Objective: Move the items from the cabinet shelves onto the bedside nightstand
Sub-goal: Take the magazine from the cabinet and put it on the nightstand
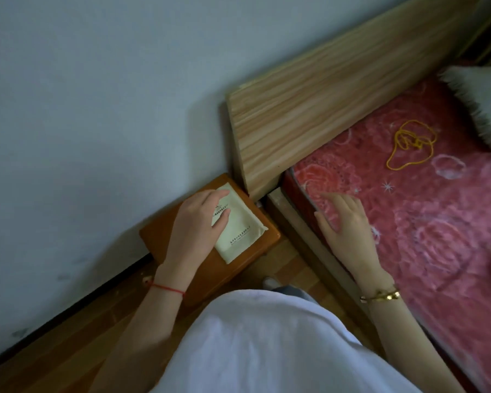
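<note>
A pale cream flat packet (pixel 240 226) with dark print lies on the small orange-brown nightstand (pixel 159 236) in the corner between wall and bed. My left hand (pixel 194 222) rests on the packet's left part, thumb and fingers pressing on it. My right hand (pixel 345 222) lies flat on the edge of the red patterned mattress (pixel 425 222), fingers spread, holding nothing. The cabinet is out of view.
A wooden headboard (pixel 323 109) rises behind the mattress, right beside the nightstand. A yellow loop of cord (pixel 408 146) lies on the mattress, and a white fringed pillow (pixel 482 100) sits at the far right. The wall is on the left, wood floor (pixel 68 350) below.
</note>
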Motion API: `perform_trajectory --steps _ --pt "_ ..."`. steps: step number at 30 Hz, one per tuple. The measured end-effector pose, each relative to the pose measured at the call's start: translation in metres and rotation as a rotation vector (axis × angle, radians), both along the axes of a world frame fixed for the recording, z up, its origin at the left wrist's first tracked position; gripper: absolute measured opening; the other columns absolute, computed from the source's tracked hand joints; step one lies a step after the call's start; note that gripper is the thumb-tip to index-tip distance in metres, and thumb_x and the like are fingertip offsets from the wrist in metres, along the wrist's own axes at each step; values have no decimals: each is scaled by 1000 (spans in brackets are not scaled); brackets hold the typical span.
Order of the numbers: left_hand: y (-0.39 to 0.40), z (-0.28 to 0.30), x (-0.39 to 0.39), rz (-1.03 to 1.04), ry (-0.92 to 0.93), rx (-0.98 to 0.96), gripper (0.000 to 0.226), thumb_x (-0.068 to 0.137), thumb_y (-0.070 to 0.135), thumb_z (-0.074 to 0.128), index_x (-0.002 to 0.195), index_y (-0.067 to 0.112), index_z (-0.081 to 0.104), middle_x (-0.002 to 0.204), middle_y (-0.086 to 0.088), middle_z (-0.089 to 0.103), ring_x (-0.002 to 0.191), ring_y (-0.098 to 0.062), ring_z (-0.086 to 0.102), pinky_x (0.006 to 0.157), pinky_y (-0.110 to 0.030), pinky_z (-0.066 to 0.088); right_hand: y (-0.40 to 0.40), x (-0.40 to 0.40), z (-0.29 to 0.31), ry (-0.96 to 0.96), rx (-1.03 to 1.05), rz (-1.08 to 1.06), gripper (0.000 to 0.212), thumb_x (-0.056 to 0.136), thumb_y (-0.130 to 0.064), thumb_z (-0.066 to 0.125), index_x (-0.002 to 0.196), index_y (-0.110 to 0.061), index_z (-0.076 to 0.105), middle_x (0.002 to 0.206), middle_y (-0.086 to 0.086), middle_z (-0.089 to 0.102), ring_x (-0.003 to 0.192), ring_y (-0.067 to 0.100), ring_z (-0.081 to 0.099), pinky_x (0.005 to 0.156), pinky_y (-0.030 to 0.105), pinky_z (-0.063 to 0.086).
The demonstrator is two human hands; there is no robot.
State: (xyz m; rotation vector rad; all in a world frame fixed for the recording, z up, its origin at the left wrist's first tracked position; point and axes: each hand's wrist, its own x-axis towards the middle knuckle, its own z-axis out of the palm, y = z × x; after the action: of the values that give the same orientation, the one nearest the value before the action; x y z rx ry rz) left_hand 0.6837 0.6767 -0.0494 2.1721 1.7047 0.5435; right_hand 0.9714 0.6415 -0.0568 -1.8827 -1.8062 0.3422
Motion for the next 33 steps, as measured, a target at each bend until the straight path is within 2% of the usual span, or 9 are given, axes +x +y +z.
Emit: perform_trajectory --steps 2,8,12,18,25,33 --pt "1 4 -7 -97 6 5 39 95 27 62 132 16 60 124 -2 66 113 -16 61 91 -17 39 -28 -16 2 2 5 -105 36 92 -24 61 126 -15 57 121 1 60 118 18 46 100 24 32" --pt "-12 20 -16 -403 -3 0 40 94 26 64 132 14 61 125 -6 66 116 -21 61 98 -39 52 -123 -62 11 42 13 -393 35 92 -23 63 126 -14 58 121 0 60 120 16 47 103 34 41" --pt "-33 28 -7 -604 -9 -15 40 95 24 63 134 17 59 127 -3 64 119 -19 58 99 -35 50 -194 -88 20 53 19 -607 37 91 -20 64 127 -13 58 121 0 60 121 15 47 103 34 43" --pt "-84 33 19 -925 -19 20 39 95 24 63 133 17 59 128 -1 64 122 -16 57 104 -40 48 -301 -133 31 50 39 -919 37 91 -17 64 127 -12 58 120 1 61 120 16 49 104 33 42" --pt "-172 33 31 -1244 -78 44 37 93 21 65 129 16 61 122 0 66 115 -17 61 101 -41 49 -426 -203 27 39 94 -1258 37 91 -16 64 127 -13 58 122 0 61 121 12 49 104 29 42" --pt "-315 33 -8 -1535 -88 -22 35 94 21 65 128 15 61 122 1 66 114 -16 61 101 -41 49 -573 -328 14 27 30 -1559 38 92 -22 62 129 -19 56 125 -4 59 117 -5 39 97 5 27"
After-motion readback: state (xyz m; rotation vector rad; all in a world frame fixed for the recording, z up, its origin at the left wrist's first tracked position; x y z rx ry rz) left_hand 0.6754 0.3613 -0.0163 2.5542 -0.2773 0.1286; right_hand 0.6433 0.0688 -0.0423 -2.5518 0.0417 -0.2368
